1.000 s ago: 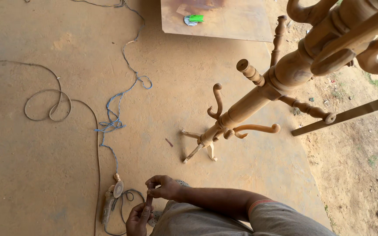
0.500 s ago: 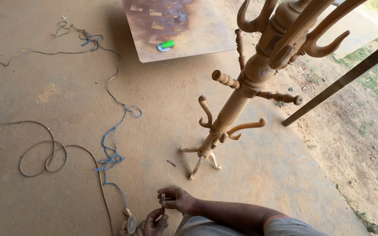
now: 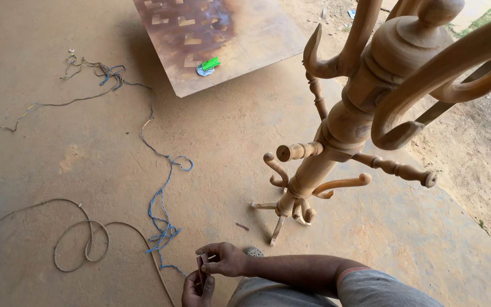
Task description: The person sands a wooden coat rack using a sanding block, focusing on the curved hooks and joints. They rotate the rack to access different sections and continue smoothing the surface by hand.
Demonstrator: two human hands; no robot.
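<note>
Head view: right hand (image 3: pixel 223 258) and left hand (image 3: pixel 197 289) pinch small dark strip (image 3: pixel 202 268); coat stand (image 3: pixel 336 142) near.

coat stand (image 3: pixel 336 142) right of cords (image 3: pixel 160 210), board (image 3: pixel 223 40) behind

left hand (image 3: pixel 198 290): cut by bottom edge | held strip (image 3: pixel 202 267): too small to tell

Two hands, the left hand (image 3: pixel 198 289) and the right hand (image 3: pixel 223 259), one small dark strip (image 3: pixel 202 267) between them, one wooden coat stand (image 3: pixel 336 136), one brown board (image 3: pixel 223 40), one blue cord (image 3: pixel 160 210), one grey cable (image 3: pixel 80 241)
</note>
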